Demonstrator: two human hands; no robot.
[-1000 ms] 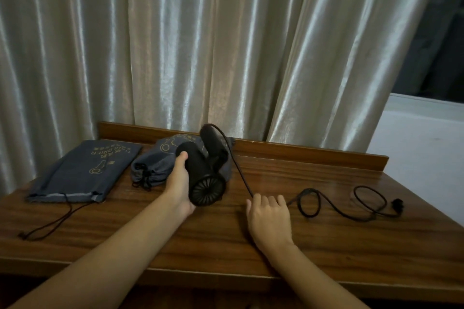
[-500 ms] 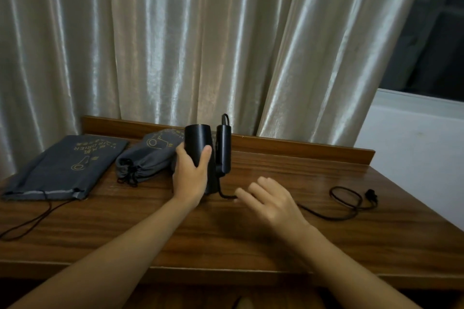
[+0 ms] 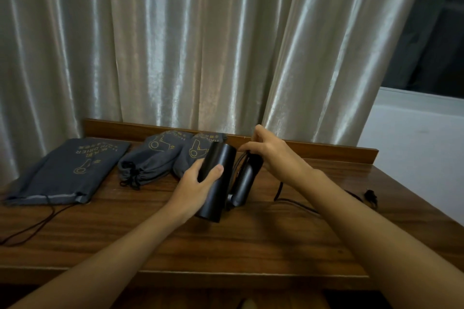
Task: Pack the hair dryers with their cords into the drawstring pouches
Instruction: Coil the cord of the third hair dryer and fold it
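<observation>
A black hair dryer with its handle folded alongside is held just above the wooden table. My left hand grips the barrel. My right hand pinches the black cord at the top of the handle. The cord trails right across the table to its plug. An empty flat grey pouch lies at the left. Two filled grey pouches, one and another, lie behind the dryer.
A black drawstring runs from the flat pouch toward the table's left front edge. A raised wooden lip borders the table's back. Pale curtains hang close behind, and a white sill is at the right.
My right hand rose from the table and took hold of the cord at the handle's top. My left hand tilted the dryer, barrel end toward me. The view shifted right.
</observation>
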